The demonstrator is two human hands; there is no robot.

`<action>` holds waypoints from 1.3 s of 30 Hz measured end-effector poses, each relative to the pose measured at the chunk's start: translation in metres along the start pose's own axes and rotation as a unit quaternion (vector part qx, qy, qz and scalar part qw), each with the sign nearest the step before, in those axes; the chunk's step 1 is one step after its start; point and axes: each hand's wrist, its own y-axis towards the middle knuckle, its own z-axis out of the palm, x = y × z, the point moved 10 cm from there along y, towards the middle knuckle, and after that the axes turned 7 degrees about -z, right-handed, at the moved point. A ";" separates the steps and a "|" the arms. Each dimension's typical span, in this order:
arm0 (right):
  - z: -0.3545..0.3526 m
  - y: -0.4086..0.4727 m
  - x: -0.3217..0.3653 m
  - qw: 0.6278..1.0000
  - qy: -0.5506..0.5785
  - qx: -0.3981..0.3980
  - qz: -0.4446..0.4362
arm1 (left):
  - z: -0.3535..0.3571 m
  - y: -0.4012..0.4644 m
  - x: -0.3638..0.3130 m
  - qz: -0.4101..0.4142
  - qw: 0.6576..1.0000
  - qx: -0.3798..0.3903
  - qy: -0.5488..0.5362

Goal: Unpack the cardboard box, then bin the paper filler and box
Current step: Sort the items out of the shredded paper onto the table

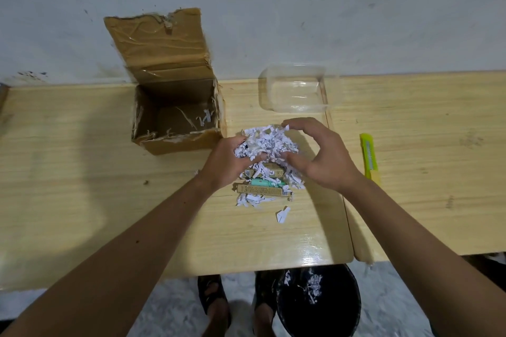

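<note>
No text can be read here. The two small brown cartons [261, 191] under the shredded paper [267, 145] carry fine print and small square codes, but all of it is too small and blurred to read. The paper strips show dark specks of print, not legible. The cardboard box [175, 115] and the yellow cutter [369, 156] show no readable label.

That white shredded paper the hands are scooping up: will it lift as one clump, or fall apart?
The shredded paper is loose strips, so it probably sheds bits when lifted; stray pieces already lie on the table. It looks very light and springy, so both the left hand and right hand likely need to cup it toward the bin.
</note>
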 end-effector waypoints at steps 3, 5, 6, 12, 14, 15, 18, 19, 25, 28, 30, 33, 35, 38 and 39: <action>0.000 -0.014 0.030 0.998 -0.007 -0.020 -0.065 | -0.001 -0.001 0.003 0.001 1.000 -0.007 0.001; 0.009 -0.026 0.039 0.997 0.004 -0.014 -0.077 | -0.002 0.000 0.006 -0.004 1.000 -0.014 -0.005; 0.017 -0.033 0.040 0.997 0.006 -0.003 -0.078 | -0.002 0.000 0.008 -0.004 1.000 -0.018 -0.008; 0.059 -0.062 0.012 0.994 -0.048 0.085 -0.051 | -0.002 -0.003 0.002 -0.003 1.000 -0.011 -0.016; 0.060 -0.061 0.008 0.994 -0.058 0.084 -0.048 | -0.002 -0.005 0.001 -0.002 1.000 -0.012 -0.018; 0.061 -0.061 0.007 0.993 -0.069 0.084 -0.052 | -0.003 -0.006 -0.001 -0.001 1.000 -0.013 -0.015; 0.064 -0.060 0.009 0.987 -0.120 0.087 -0.068 | -0.003 -0.007 -0.001 0.009 1.000 -0.017 -0.011; 0.064 -0.059 0.009 0.985 -0.132 0.087 -0.073 | -0.004 -0.008 -0.003 0.010 1.000 -0.021 -0.009; 0.073 -0.059 0.002 0.975 -0.168 0.132 -0.069 | -0.004 -0.008 -0.002 0.009 1.000 -0.023 -0.010; 0.074 -0.060 -0.002 0.979 -0.147 0.126 -0.060 | -0.003 -0.011 -0.007 0.012 1.000 -0.019 -0.010; 0.074 -0.062 -0.001 0.982 -0.134 0.118 -0.061 | -0.004 -0.012 -0.006 0.001 1.000 -0.018 -0.016; 0.071 -0.064 0.004 0.986 -0.104 0.102 -0.075 | -0.006 -0.012 -0.002 -0.011 1.000 -0.013 -0.021; 0.067 -0.065 0.007 0.986 -0.102 0.099 -0.087 | -0.005 -0.009 0.003 -0.015 0.999 -0.011 -0.026; 0.061 -0.069 0.007 0.988 -0.093 0.094 -0.081 | -0.004 -0.008 0.004 -0.014 1.000 -0.007 -0.026; 0.058 -0.070 0.007 0.989 -0.086 0.089 -0.076 | -0.004 -0.007 0.004 -0.006 1.000 -0.007 -0.023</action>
